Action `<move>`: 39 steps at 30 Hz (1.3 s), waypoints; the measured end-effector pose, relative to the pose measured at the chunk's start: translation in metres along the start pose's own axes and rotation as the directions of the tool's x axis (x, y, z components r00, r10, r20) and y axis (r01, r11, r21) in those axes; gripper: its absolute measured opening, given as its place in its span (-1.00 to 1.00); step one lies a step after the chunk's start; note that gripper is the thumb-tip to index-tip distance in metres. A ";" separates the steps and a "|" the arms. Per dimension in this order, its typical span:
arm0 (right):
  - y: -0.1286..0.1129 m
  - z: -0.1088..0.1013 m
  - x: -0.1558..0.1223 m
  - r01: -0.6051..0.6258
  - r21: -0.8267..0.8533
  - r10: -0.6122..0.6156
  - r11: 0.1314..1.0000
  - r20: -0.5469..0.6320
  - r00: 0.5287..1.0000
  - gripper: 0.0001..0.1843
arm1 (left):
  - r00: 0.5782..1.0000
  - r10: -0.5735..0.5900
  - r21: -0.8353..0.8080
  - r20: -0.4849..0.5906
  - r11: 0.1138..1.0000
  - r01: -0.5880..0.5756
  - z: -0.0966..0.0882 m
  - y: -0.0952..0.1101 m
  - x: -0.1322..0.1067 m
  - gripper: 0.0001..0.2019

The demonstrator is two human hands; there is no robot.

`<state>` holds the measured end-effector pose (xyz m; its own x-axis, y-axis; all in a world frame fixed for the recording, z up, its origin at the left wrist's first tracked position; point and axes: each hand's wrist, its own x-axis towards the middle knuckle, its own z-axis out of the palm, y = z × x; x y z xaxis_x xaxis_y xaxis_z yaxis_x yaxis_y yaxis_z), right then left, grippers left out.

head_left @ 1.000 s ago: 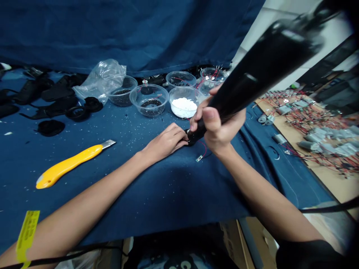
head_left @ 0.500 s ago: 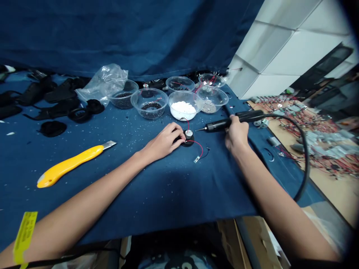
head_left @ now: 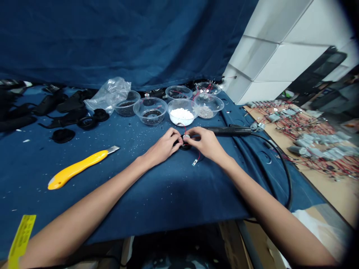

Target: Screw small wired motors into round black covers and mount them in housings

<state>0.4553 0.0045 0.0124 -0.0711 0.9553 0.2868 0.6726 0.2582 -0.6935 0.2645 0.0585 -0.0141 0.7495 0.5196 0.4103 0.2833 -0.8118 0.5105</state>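
A small silver motor on a round black base (head_left: 185,147) stands on the blue cloth between my hands. My left hand (head_left: 166,146) pinches its left side with the fingertips. From the right, the thumb and fingers of my right hand (head_left: 206,142) close around the motor's top and mostly hide it. One red wire rises from the part, and another leads to a little connector board (head_left: 195,162) lying in front. Behind my right hand, a black electric screwdriver (head_left: 232,130) rests on the cloth, its tip hidden.
Clear plastic bowls with screws, white pieces (head_left: 181,114) and wired parts stand behind. A yellow utility knife (head_left: 80,169) lies at left, blade exposed. Black moulded parts (head_left: 63,135) lie beyond it. Wired motors (head_left: 328,145) cover the board at right; the screwdriver's cable (head_left: 286,172) loops beside my right arm.
My right hand has let go of the electric screwdriver, which now lies on the cloth, and has moved left onto the motor. My left hand has stayed at the part.
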 end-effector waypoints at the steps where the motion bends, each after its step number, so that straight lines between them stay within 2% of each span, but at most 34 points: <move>1: 0.001 0.000 0.000 0.011 -0.004 -0.011 1.000 -0.005 1.000 -0.78 | 1.000 0.002 0.005 0.006 1.000 -0.002 -0.001 0.000 0.000 -0.85; 8: 0.009 -0.003 0.000 0.058 0.032 -0.060 0.998 0.073 0.995 -0.76 | 1.000 0.005 0.029 0.012 1.000 -0.005 0.000 0.002 0.000 -0.84; 9: 0.008 -0.003 -0.001 0.067 0.027 -0.068 0.997 0.055 0.996 -0.72 | 1.000 -0.003 0.036 0.014 0.999 0.003 -0.002 0.004 -0.001 -0.84; 11: 0.000 -0.003 -0.008 0.123 -0.071 -0.129 0.990 -0.076 0.989 -0.61 | 0.999 -0.032 0.055 0.002 0.998 0.032 -0.010 0.007 -0.006 -0.82; 12: -0.006 -0.003 -0.012 0.178 -0.171 -0.205 0.969 -0.160 0.966 -0.57 | 0.998 -0.054 0.072 -0.014 0.996 0.055 -0.017 0.008 -0.011 -0.80; 13: -0.013 -0.003 -0.016 0.248 -0.298 -0.312 0.922 -0.190 0.931 -0.59 | 0.996 -0.078 0.098 -0.036 0.992 0.081 -0.026 0.008 -0.017 -0.78; 14: -0.021 -0.003 -0.019 0.348 -0.412 -0.432 0.842 -0.128 0.893 -0.65 | 0.992 -0.105 0.139 -0.062 0.984 0.113 -0.037 0.007 -0.025 -0.77; 15: -0.029 -0.002 -0.022 0.465 -0.486 -0.529 0.740 0.006 0.849 -0.70 | 0.987 -0.135 0.194 -0.083 0.970 0.149 -0.049 0.006 -0.035 -0.77; 17: -0.041 -0.002 -0.022 0.577 -0.573 -0.568 0.582 0.222 0.793 -0.76 | 0.971 -0.213 0.344 -0.111 0.908 0.239 -0.075 0.000 -0.059 -0.74; 18: -0.045 -0.001 -0.019 0.573 -0.613 -0.533 0.544 0.274 0.800 -0.78 | 0.956 -0.268 0.425 -0.115 0.857 0.292 -0.088 -0.004 -0.073 -0.71; 19: -0.046 -0.001 -0.016 0.533 -0.661 -0.482 0.528 0.284 0.829 -0.78 | 0.935 -0.332 0.500 -0.126 0.792 0.349 -0.100 -0.008 -0.087 -0.67; 21: -0.044 -0.002 -0.009 0.421 -0.742 -0.368 0.521 0.250 0.896 -0.76 | 0.881 -0.451 0.613 -0.142 0.658 0.436 -0.119 -0.016 -0.117 -0.56; 23: -0.036 -0.004 -0.001 0.345 -0.774 -0.269 0.530 0.232 0.935 -0.74 | 0.836 -0.533 0.674 -0.126 0.573 0.467 -0.134 -0.023 -0.142 -0.48; 25: -0.028 -0.007 0.004 0.306 -0.753 -0.186 0.582 0.243 0.952 -0.74 | 0.817 -0.573 0.685 -0.065 0.569 0.454 -0.145 -0.029 -0.161 -0.50; 27: -0.022 -0.009 0.008 0.282 -0.674 -0.124 0.683 0.273 0.954 -0.74 | 0.816 -0.578 0.666 -0.027 0.598 0.446 -0.155 -0.033 -0.174 -0.54; 29: -0.022 -0.011 0.009 0.278 -0.531 -0.110 0.801 0.325 0.939 -0.76 | 0.822 -0.568 0.634 -0.041 0.621 0.460 -0.166 -0.038 -0.183 -0.57; 31: -0.026 -0.012 0.009 0.297 -0.352 -0.148 0.888 0.392 0.908 -0.79 | 0.810 -0.583 0.601 -0.064 0.626 0.498 -0.178 -0.042 -0.188 -0.59; 34: -0.034 -0.010 0.006 0.314 -0.134 -0.220 0.940 0.466 0.857 -0.80 | 0.732 -0.677 0.532 -0.076 0.594 0.604 -0.200 -0.050 -0.187 -0.60; 36: -0.037 -0.007 0.003 0.283 -0.072 -0.217 0.957 0.473 0.854 -0.78 | 0.695 -0.704 0.487 -0.148 0.560 0.671 -0.218 -0.058 -0.179 -0.60; 38: -0.036 -0.006 0.002 0.215 -0.047 -0.169 0.975 0.465 0.869 -0.75 | 0.677 -0.673 0.467 -0.299 0.515 0.719 -0.237 -0.074 -0.163 -0.61; 39: -0.035 -0.006 0.002 0.175 -0.038 -0.138 0.984 0.460 0.877 -0.73 | 0.652 -0.656 0.448 -0.381 0.486 0.751 -0.246 -0.086 -0.154 -0.63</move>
<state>0.4357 -0.0032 0.0413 -0.4942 0.8683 0.0434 0.6774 0.4159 -0.6068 -0.0226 0.1137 0.0650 0.0748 0.9725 0.2206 0.9682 -0.1238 0.2175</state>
